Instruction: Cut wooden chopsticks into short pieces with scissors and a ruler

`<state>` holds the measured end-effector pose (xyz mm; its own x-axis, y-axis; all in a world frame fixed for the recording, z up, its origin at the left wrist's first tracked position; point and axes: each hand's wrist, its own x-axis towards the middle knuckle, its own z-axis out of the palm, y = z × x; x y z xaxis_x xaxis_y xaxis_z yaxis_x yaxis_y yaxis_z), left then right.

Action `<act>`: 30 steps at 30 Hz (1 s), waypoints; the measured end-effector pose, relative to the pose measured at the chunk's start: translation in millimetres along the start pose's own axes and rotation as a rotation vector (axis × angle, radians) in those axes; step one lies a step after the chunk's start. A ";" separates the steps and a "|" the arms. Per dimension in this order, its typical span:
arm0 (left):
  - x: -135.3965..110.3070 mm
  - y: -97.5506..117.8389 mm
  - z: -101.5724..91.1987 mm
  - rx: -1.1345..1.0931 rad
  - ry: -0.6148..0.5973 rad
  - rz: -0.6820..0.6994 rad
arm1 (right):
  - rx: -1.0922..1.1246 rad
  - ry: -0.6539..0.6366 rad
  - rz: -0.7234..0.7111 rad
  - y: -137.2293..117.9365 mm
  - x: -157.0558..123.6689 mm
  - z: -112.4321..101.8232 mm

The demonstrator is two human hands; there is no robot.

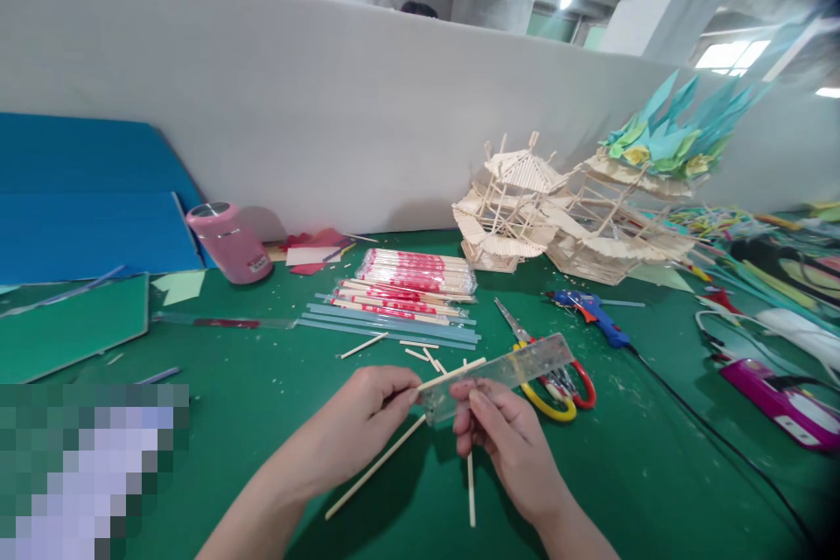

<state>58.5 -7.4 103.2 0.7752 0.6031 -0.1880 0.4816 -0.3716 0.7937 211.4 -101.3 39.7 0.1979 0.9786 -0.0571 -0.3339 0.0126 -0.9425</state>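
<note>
My left hand is closed in a pinch on a thin wooden stick that runs up to the right. My right hand is closed on the near end of a clear plastic ruler, held against the stick just above the green table. A longer stick and a short one lie on the table under my hands.
Scissors with yellow and red handles lie right of the ruler, a blue glue gun behind them. Wrapped chopsticks, blue strips, a pink cup and stick-built models stand further back by a white partition.
</note>
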 end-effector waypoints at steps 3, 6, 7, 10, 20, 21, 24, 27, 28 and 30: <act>0.0 -0.9 0.3 0.003 0.004 0.002 | 0.000 0.003 0.000 0.0 -0.4 -0.1; -0.3 -0.8 0.1 0.004 0.002 0.003 | -0.007 0.002 0.003 0.1 -0.8 -0.3; -0.4 -0.6 0.1 0.004 0.001 0.004 | -0.007 -0.002 0.003 0.2 -0.9 -0.3; -0.1 0.1 0.0 0.005 0.000 0.005 | -0.005 0.000 0.006 0.1 -0.5 -0.2; 0.6 1.4 0.3 0.025 0.003 0.012 | 0.003 0.010 0.007 1.3 0.1 0.1; 1.0 1.5 0.2 0.029 0.003 0.014 | 0.003 0.008 0.005 1.7 0.2 0.0; 2.1 1.5 0.4 0.047 0.013 0.014 | 0.001 0.003 0.004 2.6 1.2 -0.2; 2.1 1.1 0.9 0.051 0.009 0.012 | -0.005 -0.003 0.004 3.0 2.5 -0.3; 1.8 1.0 1.0 0.050 0.006 0.011 | -0.005 -0.003 0.001 3.0 2.7 -0.3; 0.8 1.0 1.1 0.050 0.005 0.007 | -0.002 -0.003 -0.002 3.2 2.8 -0.4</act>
<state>60.1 -8.0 103.2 0.7767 0.6039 -0.1791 0.4959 -0.4109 0.7650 211.2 -98.7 36.4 0.1962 0.9791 -0.0543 -0.3319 0.0142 -0.9432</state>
